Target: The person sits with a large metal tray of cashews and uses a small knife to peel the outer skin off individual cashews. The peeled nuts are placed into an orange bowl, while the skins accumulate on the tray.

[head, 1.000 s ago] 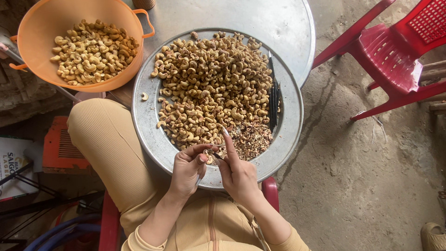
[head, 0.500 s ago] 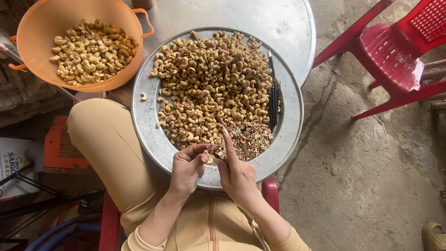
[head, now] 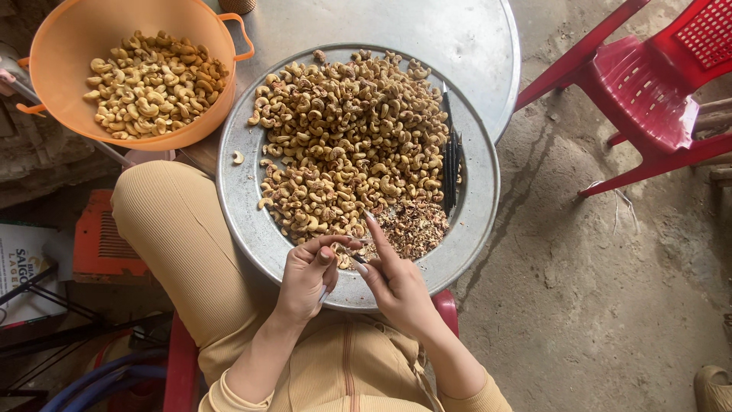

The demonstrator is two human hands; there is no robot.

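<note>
Cashew (head: 345,258) pinched between left hand (head: 307,276) and right hand (head: 393,278), both closed on it, at near rim of metal tray (head: 473,229); nut heap (head: 354,141) just beyond.

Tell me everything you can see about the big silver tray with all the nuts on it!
The round metal tray looks like dull, scuffed aluminium with a low raised rim. It lies flat across the person's lap, its far edge overlapping a larger round metal tabletop. A heap of unpeeled cashew kernels fills most of it, with a small pile of brown skins near the front and slim dark tools lying on the right. Both hands, left hand and right hand, work over its near edge.
</note>
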